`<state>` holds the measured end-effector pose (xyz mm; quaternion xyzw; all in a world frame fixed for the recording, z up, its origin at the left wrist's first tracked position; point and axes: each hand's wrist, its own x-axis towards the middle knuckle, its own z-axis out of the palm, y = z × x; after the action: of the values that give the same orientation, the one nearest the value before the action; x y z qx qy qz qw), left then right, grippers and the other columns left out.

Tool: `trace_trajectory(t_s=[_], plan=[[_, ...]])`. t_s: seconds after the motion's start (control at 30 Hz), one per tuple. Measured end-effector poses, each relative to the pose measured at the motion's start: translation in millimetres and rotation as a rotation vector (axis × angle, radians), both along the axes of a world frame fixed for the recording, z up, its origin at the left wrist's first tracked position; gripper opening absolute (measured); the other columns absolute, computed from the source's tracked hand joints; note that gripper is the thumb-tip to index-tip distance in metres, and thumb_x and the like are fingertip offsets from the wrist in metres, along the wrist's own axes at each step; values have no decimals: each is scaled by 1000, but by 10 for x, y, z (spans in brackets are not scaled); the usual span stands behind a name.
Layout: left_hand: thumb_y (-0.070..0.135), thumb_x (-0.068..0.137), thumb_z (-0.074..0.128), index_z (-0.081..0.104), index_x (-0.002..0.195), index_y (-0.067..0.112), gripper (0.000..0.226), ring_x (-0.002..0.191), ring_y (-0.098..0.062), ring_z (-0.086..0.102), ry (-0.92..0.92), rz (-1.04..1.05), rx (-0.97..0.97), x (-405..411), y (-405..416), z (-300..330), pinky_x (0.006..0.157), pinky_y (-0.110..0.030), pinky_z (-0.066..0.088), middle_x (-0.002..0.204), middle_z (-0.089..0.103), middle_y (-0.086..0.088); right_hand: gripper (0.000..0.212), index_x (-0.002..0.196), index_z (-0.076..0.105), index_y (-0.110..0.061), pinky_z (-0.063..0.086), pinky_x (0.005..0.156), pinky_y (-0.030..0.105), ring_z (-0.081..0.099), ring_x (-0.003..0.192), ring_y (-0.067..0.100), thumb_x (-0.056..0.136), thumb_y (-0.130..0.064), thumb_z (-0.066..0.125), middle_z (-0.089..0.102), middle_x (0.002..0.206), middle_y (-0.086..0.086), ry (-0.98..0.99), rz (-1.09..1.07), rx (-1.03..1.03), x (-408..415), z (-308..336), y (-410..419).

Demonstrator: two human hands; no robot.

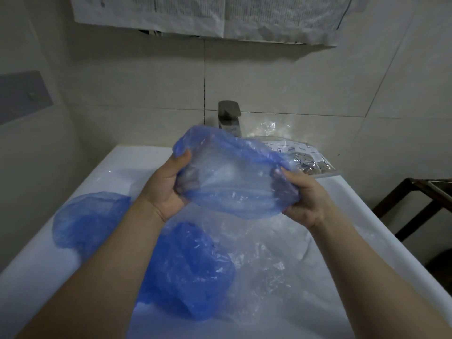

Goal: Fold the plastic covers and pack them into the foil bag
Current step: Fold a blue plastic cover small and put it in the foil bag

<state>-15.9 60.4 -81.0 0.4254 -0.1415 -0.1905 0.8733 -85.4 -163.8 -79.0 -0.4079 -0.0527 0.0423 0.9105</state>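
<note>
Both hands hold one blue plastic cover up over the white sink: the left hand grips its left end with curled fingers, and the right hand pinches its right end. In the sink lie two more blue covers and some clear plastic. The foil bag rests on the ledge beside the tap, its contents unclear.

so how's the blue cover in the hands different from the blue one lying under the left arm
The held cover is up in the air, stretched between the left hand and right hand; the lower cover lies loose in the sink. The held one looks paler and see-through, the lower one deeper blue and crumpled. Both are thin blue plastic.
</note>
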Motion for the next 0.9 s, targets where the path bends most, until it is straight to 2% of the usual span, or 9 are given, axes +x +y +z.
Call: trace_trajectory(t_s=[0.17, 0.27, 0.4, 0.47, 0.57, 0.63, 0.7, 0.8, 0.9], plan=[[11, 86, 51, 74, 84, 15, 23, 67, -15, 64, 8, 80, 66, -33, -162, 30, 58, -22, 53, 74, 70, 1, 31, 80, 75, -7, 58, 72, 37, 71, 77, 23, 51, -17, 80, 73, 82, 9, 22, -51, 145, 20, 21, 7], [5, 92, 49, 62, 105, 8, 19, 78, -13, 65, 12, 193, 211, -3, -248, 7, 71, -23, 53, 88, 69, -3, 29, 81, 74, -8, 56, 75, 45, 70, 80, 26, 54, -19, 73, 72, 88, 10, 48, -227, 233, -23, 152, -3], [15, 92, 54, 56, 109, 18, 17, 83, -11, 55, 22, 383, 382, 12, -269, -2, 74, -23, 43, 92, 61, 1, 17, 90, 66, -7, 55, 57, 22, 66, 60, 10, 86, -17, 52, 68, 69, -1, -116, -611, 274, -103, 342, -177], [24, 96, 48, 58, 95, 18, 12, 74, -11, 58, 57, 343, 333, -53, -282, 69, 69, -23, 44, 83, 64, 1, 15, 99, 59, -15, 51, 68, 21, 61, 68, 4, 85, -15, 54, 64, 75, -12, -321, -960, -12, -161, 410, -313], [38, 98, 37, 60, 89, 13, 36, 63, -11, 62, 7, 219, 305, -151, -347, 148, 63, -23, 46, 71, 68, 1, 24, 107, 59, -25, 43, 85, 18, 57, 91, -4, 83, -23, 57, 62, 97, -28, -753, -1223, -847, -189, 362, -315], [48, 95, 33, 63, 92, 11, 48, 66, -12, 65, -26, 119, 303, -217, -408, 183, 66, -24, 47, 75, 70, -2, 38, 119, 55, -18, 47, 84, 22, 62, 94, 11, 82, -24, 53, 64, 109, -13, -963, -1087, -1391, -171, 252, -93], [57, 82, 39, 64, 102, 8, 60, 81, -16, 67, -33, 60, 273, -290, -467, 234, 76, -27, 51, 90, 71, -7, 49, 123, 56, -15, 54, 62, 32, 66, 77, 29, 75, -25, 52, 69, 101, 8, -1009, -924, -1759, -111, 131, 170], [40, 77, 60, 64, 109, 4, 48, 89, -23, 67, -84, 79, 310, -327, -515, 187, 82, -33, 55, 101, 69, -14, 46, 118, 62, -19, 55, 49, 35, 67, 70, 31, 73, -26, 55, 70, 98, 8, -971, -676, -2002, -64, 7, 367], [11, 88, 60, 66, 87, 7, 8, 78, -26, 65, -202, 218, 568, -305, -513, 60, 81, -39, 52, 83, 69, -14, 43, 125, 55, -22, 53, 73, 40, 63, 94, 27, 85, -38, 55, 66, 112, 2, -818, -358, -2099, -47, -41, 381]])
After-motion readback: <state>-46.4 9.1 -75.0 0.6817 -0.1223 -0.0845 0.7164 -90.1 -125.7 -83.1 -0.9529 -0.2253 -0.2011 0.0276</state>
